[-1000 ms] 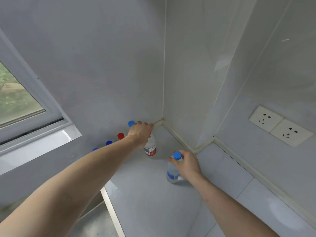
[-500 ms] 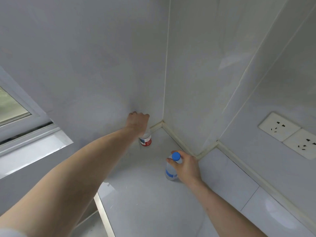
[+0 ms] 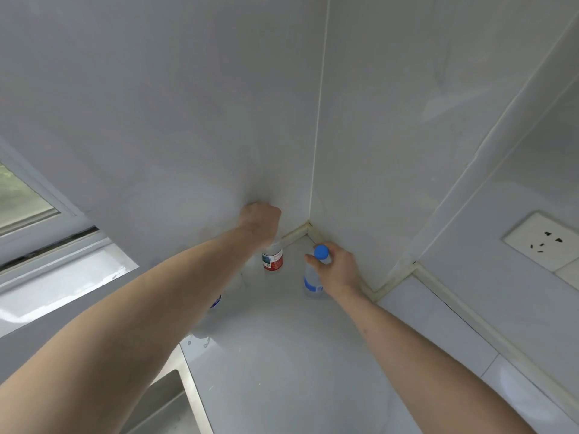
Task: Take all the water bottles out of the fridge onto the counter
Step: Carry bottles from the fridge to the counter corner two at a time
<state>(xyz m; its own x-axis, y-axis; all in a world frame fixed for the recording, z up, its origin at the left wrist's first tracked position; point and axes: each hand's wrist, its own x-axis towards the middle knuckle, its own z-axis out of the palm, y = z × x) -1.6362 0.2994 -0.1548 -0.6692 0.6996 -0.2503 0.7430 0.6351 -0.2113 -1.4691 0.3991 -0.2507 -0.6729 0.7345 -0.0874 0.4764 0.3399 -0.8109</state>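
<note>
Left hand (image 3: 261, 222) wraps red-label bottle (image 3: 272, 260) top; right hand (image 3: 336, 270), at 3 o'clock, clamps blue-cap bottle (image 3: 313, 277). Full, heavyish, slick; grip shoulders.

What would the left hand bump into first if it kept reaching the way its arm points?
Probably the wall near the corner: the left hand, gripping the red-label bottle from above, looks almost against it, though depth is unclear.

white counter (image 3: 282, 371), two upright bottles (image 3: 273, 257)
</note>
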